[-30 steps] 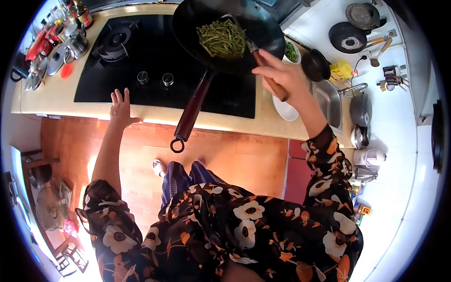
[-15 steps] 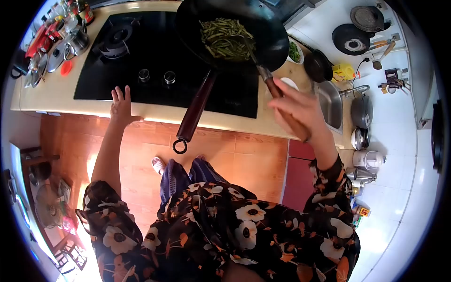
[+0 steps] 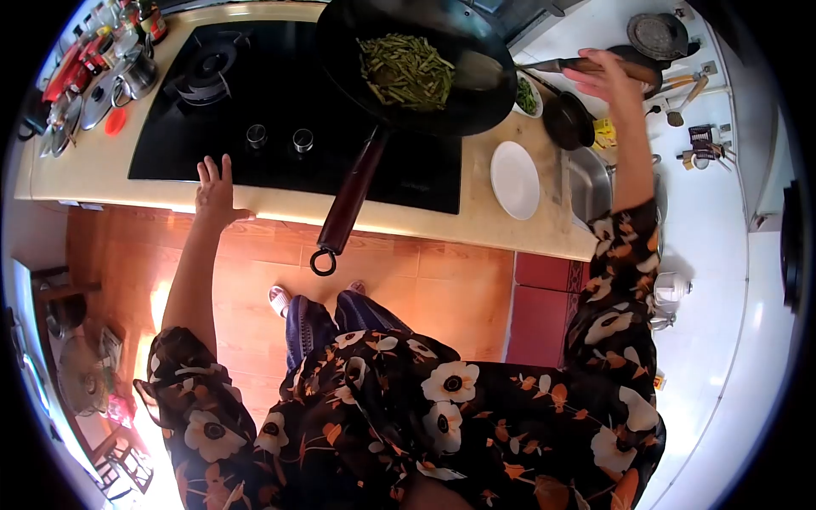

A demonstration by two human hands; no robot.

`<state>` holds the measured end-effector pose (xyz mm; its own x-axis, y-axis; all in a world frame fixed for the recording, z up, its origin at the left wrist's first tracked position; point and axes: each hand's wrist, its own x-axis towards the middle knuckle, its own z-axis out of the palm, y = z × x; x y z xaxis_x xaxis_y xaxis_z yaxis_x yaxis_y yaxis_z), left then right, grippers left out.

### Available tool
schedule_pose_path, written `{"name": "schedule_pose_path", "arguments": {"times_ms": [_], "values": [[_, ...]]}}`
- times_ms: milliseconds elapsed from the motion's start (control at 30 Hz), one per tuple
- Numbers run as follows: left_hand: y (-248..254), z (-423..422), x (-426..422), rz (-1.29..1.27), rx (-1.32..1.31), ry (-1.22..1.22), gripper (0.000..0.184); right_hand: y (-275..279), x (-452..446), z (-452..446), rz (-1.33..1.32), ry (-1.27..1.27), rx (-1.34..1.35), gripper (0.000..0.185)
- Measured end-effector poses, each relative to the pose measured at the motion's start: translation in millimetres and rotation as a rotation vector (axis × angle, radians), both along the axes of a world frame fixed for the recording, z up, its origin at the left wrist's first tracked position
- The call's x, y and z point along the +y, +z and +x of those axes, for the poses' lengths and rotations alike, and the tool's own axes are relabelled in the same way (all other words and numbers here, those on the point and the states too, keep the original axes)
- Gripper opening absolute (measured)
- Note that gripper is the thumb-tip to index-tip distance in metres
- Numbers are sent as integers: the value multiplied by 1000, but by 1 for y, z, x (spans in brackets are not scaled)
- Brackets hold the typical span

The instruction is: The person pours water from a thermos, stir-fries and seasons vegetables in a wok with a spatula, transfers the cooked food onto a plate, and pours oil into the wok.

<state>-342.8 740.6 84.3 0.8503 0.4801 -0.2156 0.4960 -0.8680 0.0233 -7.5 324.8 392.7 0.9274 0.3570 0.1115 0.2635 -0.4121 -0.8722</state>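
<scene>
My right hand [image 3: 602, 78] is closed around the wooden handle of a spatula [image 3: 478, 71], held out to the right past the wok's rim. Its flat blade lies inside the black wok [image 3: 489, 106], beside a heap of cut green beans [image 3: 406, 72]. The wok's long brown handle [image 3: 350, 200] points back toward me, with neither hand on it. At the counter's front edge, left of that handle, my left hand [image 3: 216, 191] rests with fingers spread and nothing in it.
A white oval plate [image 3: 514, 180] lies on the counter right of the black cooktop [image 3: 272, 170]. Behind it are a dish of chopped greens [image 3: 529, 96], a black pan [image 3: 568, 121] and the sink [image 3: 588, 191]. Pots and bottles crowd the left end, near a red lid [image 3: 116, 121].
My right hand has swung up and to the right with the spatula, whose blade has shifted to the right side of the beans. The white plate is now uncovered. My left hand stays put.
</scene>
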Motion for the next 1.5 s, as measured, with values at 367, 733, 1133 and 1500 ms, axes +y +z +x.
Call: {"name": "schedule_pose_path", "arguments": {"times_ms": [367, 733, 1133, 1500], "values": [[1, 2, 3, 12, 3, -16, 135, 7, 74, 21, -244, 753, -180, 17], [1, 4, 3, -8, 31, -8, 135, 27, 10, -164, -537, 812, -637, 18], [4, 4, 1, 6, 7, -14, 135, 17, 10, -60, -51, -5, -153, 28], [5, 5, 0, 0, 49, 3, 136, -32, 59, 72, 204, 503, 63, 30]]}}
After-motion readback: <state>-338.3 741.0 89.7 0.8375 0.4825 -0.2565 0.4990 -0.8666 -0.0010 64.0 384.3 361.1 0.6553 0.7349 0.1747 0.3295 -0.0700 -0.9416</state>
